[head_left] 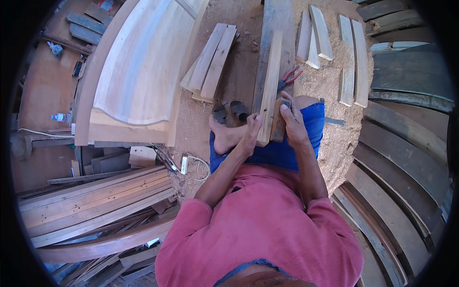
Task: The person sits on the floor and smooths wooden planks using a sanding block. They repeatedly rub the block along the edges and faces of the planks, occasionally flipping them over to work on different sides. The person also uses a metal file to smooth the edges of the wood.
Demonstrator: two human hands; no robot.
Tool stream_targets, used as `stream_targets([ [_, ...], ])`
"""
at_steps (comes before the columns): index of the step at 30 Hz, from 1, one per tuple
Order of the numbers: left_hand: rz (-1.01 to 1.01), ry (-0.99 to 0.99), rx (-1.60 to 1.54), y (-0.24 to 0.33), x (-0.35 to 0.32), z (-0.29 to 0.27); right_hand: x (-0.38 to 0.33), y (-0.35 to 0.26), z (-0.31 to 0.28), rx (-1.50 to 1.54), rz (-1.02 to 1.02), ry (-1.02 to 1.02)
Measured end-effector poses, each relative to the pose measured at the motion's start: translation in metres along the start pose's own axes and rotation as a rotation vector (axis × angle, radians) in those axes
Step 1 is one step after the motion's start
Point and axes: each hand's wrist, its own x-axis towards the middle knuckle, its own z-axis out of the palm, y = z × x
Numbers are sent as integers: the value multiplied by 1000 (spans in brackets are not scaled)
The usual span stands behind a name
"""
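Note:
A long pale wooden strip [271,81] lies lengthwise on a dark, weathered plank [278,14] in front of me. At its near end my left hand [250,134] is closed against the left side, the fingertips partly hidden. My right hand [295,122] grips a short brown wooden block [279,119], thumb on top, fingers out of sight behind it. The block stands close along the strip's right side. Red-handled pliers [290,78] rest on the plank just beyond my right hand.
Cut wooden pieces [215,62] are stacked left of the plank; more pale strips [359,62] lie on sawdust at right. A large wooden panel [136,62] fills the upper left. Long boards [95,201] and curved dark timbers [406,143] flank me. A white cable [201,162] lies at left.

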Motion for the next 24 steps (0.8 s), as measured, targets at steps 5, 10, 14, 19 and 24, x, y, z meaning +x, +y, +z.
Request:
stream_targets([
  [5, -1, -25, -67, 1, 0, 11, -55, 4, 18, -303, -55, -10],
  [10, 22, 11, 7, 19, 4, 10, -67, 40, 23, -377, -87, 4],
  [14, 12, 139, 186, 91, -21, 52, -62, 38, 21, -203, -39, -20],
  [19, 72, 100, 208, 25, 0, 18, -58, 3, 11, -271, -59, 35],
  [24, 75, 57, 112, -5, 11, 5, -49, 20, 26, -364, -138, 92],
])
